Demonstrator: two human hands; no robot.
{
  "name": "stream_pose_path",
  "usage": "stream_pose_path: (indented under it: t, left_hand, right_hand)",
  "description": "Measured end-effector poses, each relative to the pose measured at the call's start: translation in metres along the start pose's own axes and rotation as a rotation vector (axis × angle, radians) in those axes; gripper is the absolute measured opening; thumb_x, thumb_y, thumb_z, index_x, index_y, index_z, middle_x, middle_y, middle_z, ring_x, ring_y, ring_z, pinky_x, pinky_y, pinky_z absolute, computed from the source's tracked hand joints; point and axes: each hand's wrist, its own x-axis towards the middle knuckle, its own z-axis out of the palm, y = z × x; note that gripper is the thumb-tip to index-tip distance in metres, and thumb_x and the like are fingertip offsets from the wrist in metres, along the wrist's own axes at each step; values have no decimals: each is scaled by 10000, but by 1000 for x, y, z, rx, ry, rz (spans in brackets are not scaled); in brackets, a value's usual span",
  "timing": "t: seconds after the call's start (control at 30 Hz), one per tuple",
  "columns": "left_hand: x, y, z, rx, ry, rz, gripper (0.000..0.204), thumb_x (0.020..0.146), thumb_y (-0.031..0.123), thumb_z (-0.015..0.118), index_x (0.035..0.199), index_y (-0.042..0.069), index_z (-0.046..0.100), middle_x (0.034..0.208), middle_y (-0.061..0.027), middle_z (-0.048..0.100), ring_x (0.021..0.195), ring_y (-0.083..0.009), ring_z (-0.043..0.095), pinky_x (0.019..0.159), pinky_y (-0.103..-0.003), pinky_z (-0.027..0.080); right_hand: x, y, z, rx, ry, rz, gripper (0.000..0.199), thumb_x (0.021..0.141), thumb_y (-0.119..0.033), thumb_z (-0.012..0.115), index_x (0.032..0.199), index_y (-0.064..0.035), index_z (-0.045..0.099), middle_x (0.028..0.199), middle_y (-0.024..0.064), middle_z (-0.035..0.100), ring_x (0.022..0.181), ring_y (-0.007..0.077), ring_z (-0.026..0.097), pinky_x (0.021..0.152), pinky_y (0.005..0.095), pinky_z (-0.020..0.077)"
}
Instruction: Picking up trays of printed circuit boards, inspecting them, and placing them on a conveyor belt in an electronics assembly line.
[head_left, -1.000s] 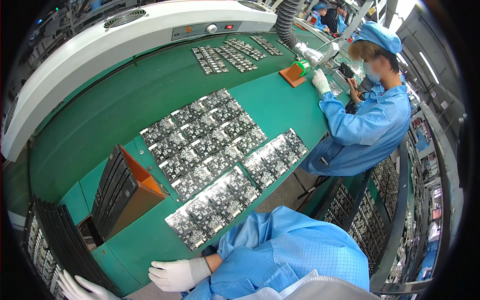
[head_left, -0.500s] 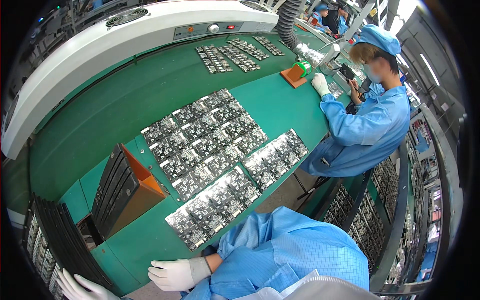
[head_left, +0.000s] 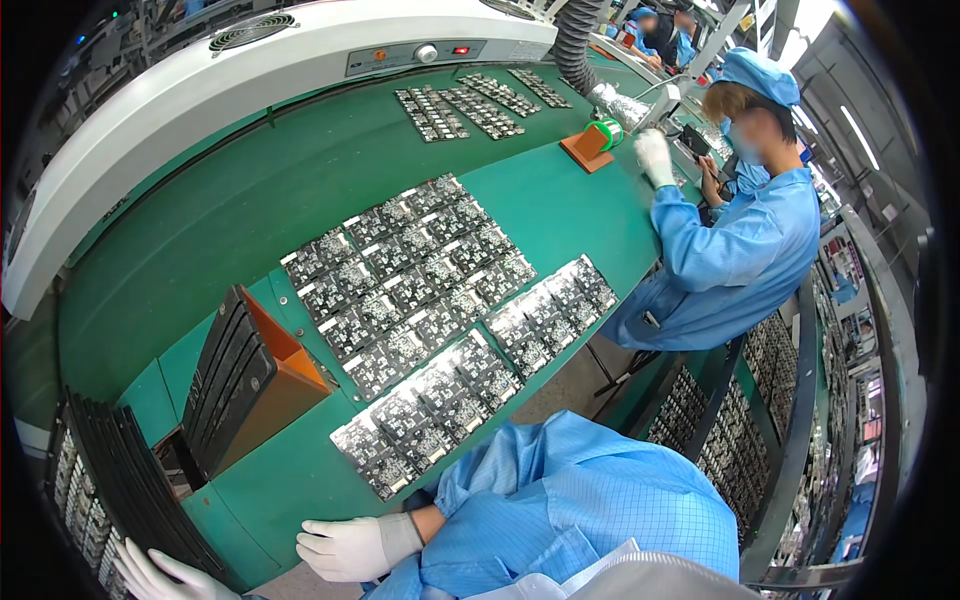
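Observation:
Both my hands wear white gloves. At the lower left, my left hand (head_left: 165, 575) is beside a dark slotted rack (head_left: 150, 490) that holds upright circuit boards (head_left: 85, 510). Its fingers are stretched out with nothing seen in them. Nearer the middle, my right hand (head_left: 355, 548) hangs at the front edge of the green table (head_left: 270, 510), palm down, fingers loosely extended and holding nothing visible. Just beyond it lies the nearest panel of circuit boards (head_left: 395, 440) on the green surface. More circuit board panels (head_left: 420, 270) lie in rows behind that one.
An orange-sided black stand (head_left: 260, 370) is at the left of the boards. Farther off stand a solder spool on a brown holder (head_left: 590, 150) and more board strips (head_left: 490, 105). A white ionizer-like blower (head_left: 280, 60) spans the back. A co-worker (head_left: 740, 240) sits at the right.
The co-worker's gloved hand has lifted slightly and shifted right, off the table surface. My own hands stay in place.

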Motion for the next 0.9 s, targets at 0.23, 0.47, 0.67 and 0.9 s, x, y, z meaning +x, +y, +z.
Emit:
stream_pose_path:
  t: [0.23, 0.47, 0.67, 0.9]
  left_hand:
    - [0, 0, -1, 8, -4, 4, 247, 1052, 238, 608, 1145, 42, 726, 1150, -117, 751, 1129, -380, 685, 989, -512, 480]
    - [0, 1, -1, 9, 3, 4, 254, 1054, 249, 603, 1146, 47, 727, 1156, -119, 753, 1131, -379, 689, 990, -502, 481]
    - [1, 1, 1, -3, 17, -4, 269, 1055, 267, 599, 1137, 48, 733, 1155, -122, 756, 1135, -376, 690, 987, -493, 484]
    - [1, 1, 0, 11, 11, -2, 265, 1054, 259, 599, 1122, 45, 737, 1144, -125, 759, 1124, -380, 693, 985, -494, 486]
  right_hand:
    - [-1, 0, 3, -4, 17, -6, 326, 857, -234, 566, 1037, -11, 721, 1233, 195, 652, 1181, 341, 608, 1128, 503, 435]
    - [-1, 0, 3, 19, 24, -3, 325, 856, -230, 568, 1037, -6, 720, 1231, 197, 653, 1176, 344, 611, 1127, 507, 437]
    - [0, -1, 5, 22, 19, 10, 313, 855, -223, 569, 1019, -7, 724, 1216, 195, 657, 1173, 345, 612, 1125, 503, 442]
    - [0, -1, 2, 31, 31, 9, 315, 859, -224, 565, 1025, -6, 721, 1221, 197, 654, 1175, 347, 611, 1130, 503, 439]
